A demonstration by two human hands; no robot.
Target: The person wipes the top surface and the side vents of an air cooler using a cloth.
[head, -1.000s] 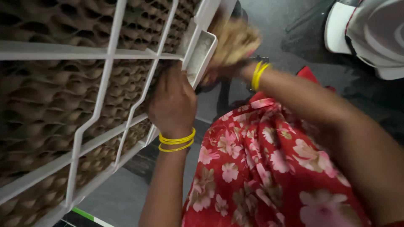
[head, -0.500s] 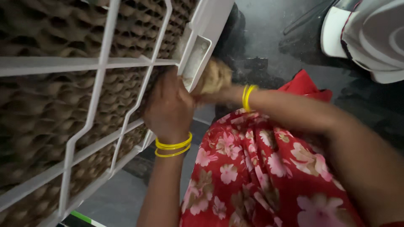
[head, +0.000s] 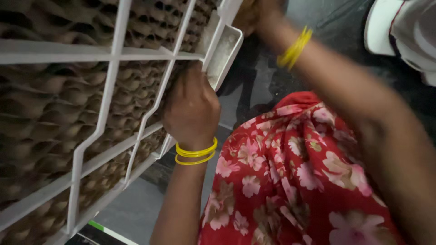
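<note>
A big white grid (head: 113, 54) covers a brown pad (head: 50, 113). The left hand (head: 190, 109) reaches up, its fingers (head: 193, 79) curled tight around the grid's edge bar. The right hand (head: 254, 13) is up past the grid's top corner, blurred; I cannot tell its grip.

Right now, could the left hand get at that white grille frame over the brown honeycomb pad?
Probably yes. The left hand already rests against the white grille frame at its edge, over the brown honeycomb pad, with nothing between them. Whether the fingers actually grip a bar is hidden.
</note>
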